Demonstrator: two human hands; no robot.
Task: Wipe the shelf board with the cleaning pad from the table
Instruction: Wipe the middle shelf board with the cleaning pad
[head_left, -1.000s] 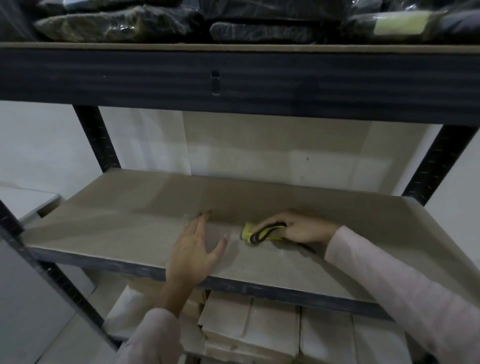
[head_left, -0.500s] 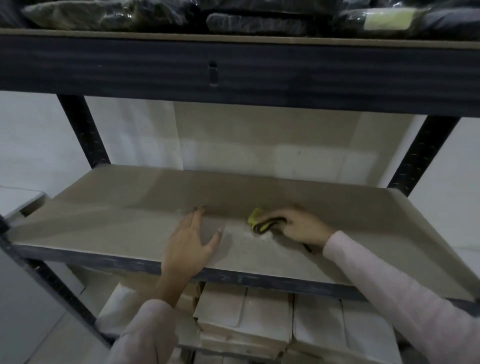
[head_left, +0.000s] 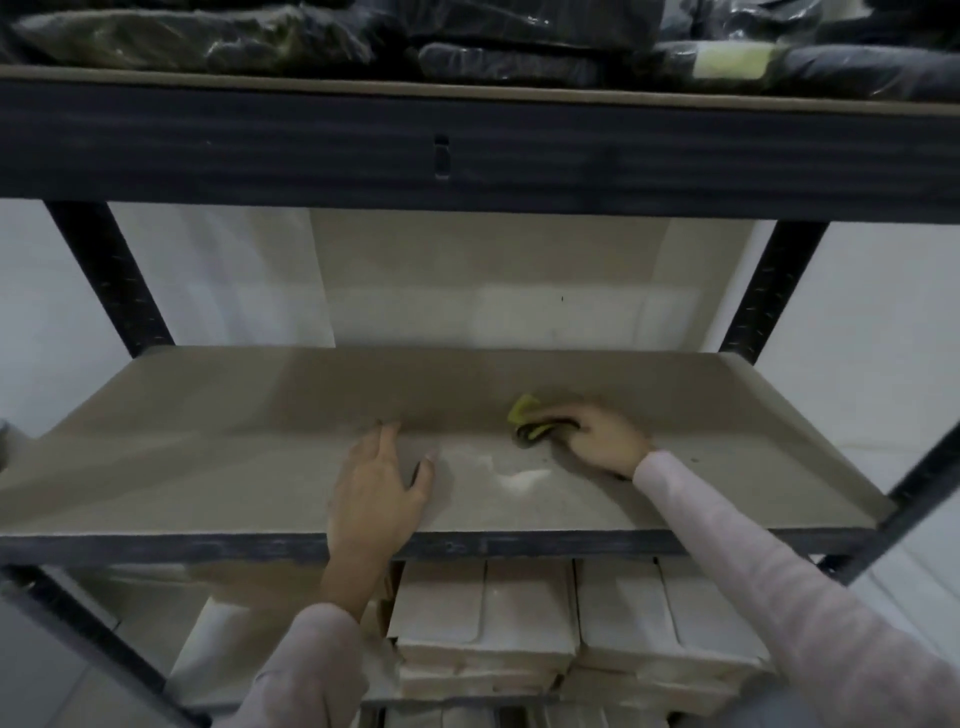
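The beige shelf board (head_left: 218, 467) spans the middle of the head view, inside a dark metal rack. My right hand (head_left: 597, 439) presses a yellow and dark cleaning pad (head_left: 527, 421) onto the board, right of centre and towards the back. The pad's yellow edge sticks out to the left of my fingers. My left hand (head_left: 376, 493) lies flat on the board near its front edge, fingers spread, holding nothing. A pale smear (head_left: 519, 475) shows on the board between the two hands.
A dark beam (head_left: 467, 150) of the upper shelf runs overhead, with plastic-wrapped dark bundles (head_left: 208, 36) on top. Black uprights (head_left: 109, 280) stand at the back corners. Stacks of flat pale boxes (head_left: 488, 623) fill the shelf below.
My right hand has slid the pad a little further back on the board. The camera has dropped and shifted, so the shelf sits lower in view. My left hand stays flat.
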